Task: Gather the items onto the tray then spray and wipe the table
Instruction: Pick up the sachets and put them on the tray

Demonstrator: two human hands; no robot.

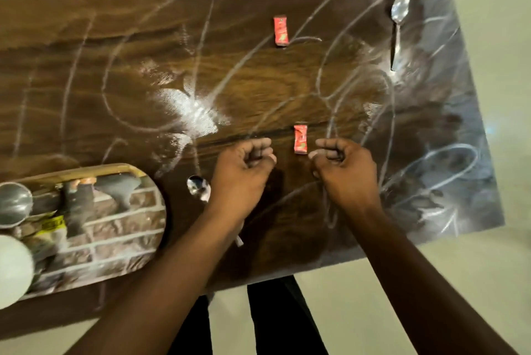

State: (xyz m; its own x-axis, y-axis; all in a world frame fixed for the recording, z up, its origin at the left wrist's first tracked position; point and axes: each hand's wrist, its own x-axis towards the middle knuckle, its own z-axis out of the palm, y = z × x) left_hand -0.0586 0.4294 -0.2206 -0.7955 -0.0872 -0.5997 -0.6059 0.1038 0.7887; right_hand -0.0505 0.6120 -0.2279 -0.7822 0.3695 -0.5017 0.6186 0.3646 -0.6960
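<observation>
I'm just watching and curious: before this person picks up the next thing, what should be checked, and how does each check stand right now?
1. Near red packet free to take: ok, it lies between the left hand and right hand.
2. Hands empty: cannot tell, both are curled.
3. Room on the tray: ok, its right part is bare.
4. Items off the table: not ok, the far packet, far spoon and near spoon remain.
5. Table ready for wiping: not ok, white powder is strewn around the items.

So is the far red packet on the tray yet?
No. The far red packet lies flat on the table, well apart from the tray.
</observation>
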